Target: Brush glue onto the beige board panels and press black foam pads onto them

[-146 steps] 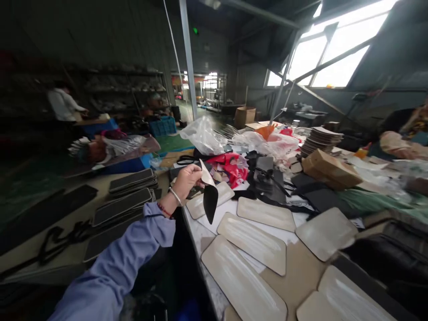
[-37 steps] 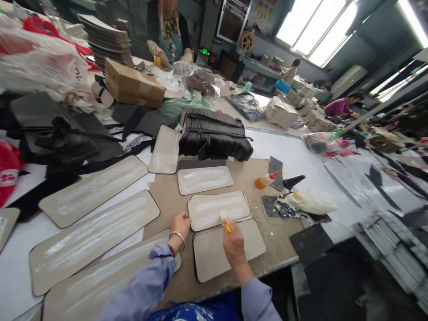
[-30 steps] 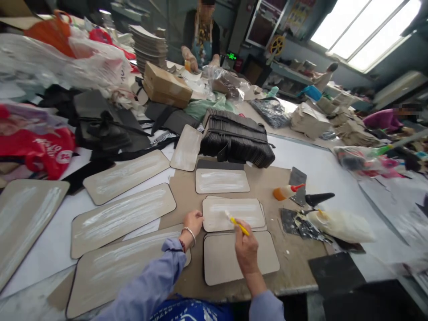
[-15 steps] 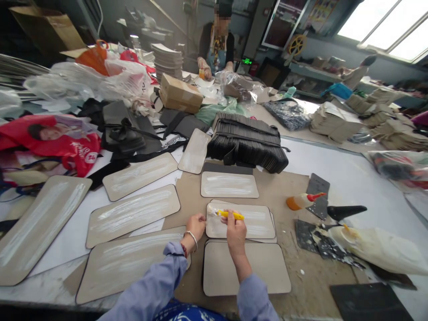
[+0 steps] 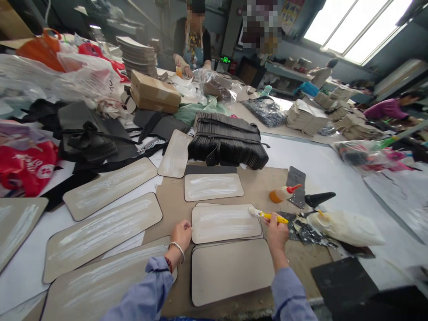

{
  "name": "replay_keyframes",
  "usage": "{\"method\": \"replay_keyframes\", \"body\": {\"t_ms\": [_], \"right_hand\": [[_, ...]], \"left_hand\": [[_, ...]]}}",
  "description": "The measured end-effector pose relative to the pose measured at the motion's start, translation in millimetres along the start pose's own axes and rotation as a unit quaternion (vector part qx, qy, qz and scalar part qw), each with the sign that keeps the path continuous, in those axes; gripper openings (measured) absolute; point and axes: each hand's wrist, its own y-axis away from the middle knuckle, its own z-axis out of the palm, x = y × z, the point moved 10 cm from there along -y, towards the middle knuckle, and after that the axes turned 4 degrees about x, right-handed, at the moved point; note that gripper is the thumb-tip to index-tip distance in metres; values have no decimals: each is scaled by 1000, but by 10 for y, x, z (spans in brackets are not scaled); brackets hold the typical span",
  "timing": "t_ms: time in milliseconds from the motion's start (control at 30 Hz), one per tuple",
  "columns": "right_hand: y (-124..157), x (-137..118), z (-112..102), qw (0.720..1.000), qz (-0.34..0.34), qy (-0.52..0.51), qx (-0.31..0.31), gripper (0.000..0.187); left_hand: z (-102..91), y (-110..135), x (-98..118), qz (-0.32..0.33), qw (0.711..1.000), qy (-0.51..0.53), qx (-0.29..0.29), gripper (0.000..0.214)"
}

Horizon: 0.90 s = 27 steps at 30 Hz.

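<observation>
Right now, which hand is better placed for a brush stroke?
Probably the right hand: it holds the yellow brush at the panel; the left hand, near the panel's left edge, has no brush.

A cardboard box (image 5: 155,91) sits beside green plastic (image 5: 200,109), an orange bag (image 5: 42,50) farther left

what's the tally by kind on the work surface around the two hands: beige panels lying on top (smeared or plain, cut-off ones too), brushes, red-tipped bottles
White-smeared beige panels: 7
Plain beige panel: 1
Yellow brush: 1
Red-tipped bottle: 1
Total: 10
</observation>
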Motion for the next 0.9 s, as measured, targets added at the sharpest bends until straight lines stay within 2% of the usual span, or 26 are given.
{"method": "replay_keyframes", "body": {"t_ms": [133, 233, 333, 400, 500, 567, 600, 667, 733, 800, 833, 900], "right_hand": [[235, -381, -67, 987, -149, 53, 10, 55], [406, -633, 27, 966, -257, 34, -6, 49], [578, -771, 178, 950, -310, 23, -21, 45], [862, -913, 312, 936, -346, 0, -63, 41], [1544, -1232, 493, 895, -400, -74, -184, 31], [1877, -1376, 509, 874, -395, -130, -250, 26], [1925, -1391, 465, 875, -382, -148, -257, 25], [1775, -1283, 283, 898, -356, -150, -211, 24], [1453, -1038, 56, 926, -342, -103, -120, 23], [1179, -765, -80, 945, -322, -34, -48, 24], [1122, -667, -97, 949, -313, -8, -30, 25], [1221, -618, -45, 950, -309, 2, -36, 27]], "left_hand": [[-33, 36, 66, 11, 1000, -3, 2, 11], [-70, 99, 153, 35, 999, -19, 10, 13], [-92, 176, 264, 74, 996, -44, 20, 17], [-87, 209, 298, 84, 995, -55, 19, 19], [-81, 203, 297, 87, 994, -71, 17, 19], [-70, 164, 271, 87, 994, -71, 12, 17], [-57, 137, 243, 82, 995, -62, 6, 14], [-18, 81, 160, 60, 998, -33, -14, 7], [21, 45, 97, 43, 998, -9, -33, 6], [34, 44, 88, 42, 998, -11, -40, 6], [26, 60, 106, 47, 998, -23, -37, 5], [-20, 127, 187, 69, 996, -60, -20, 7]]}}
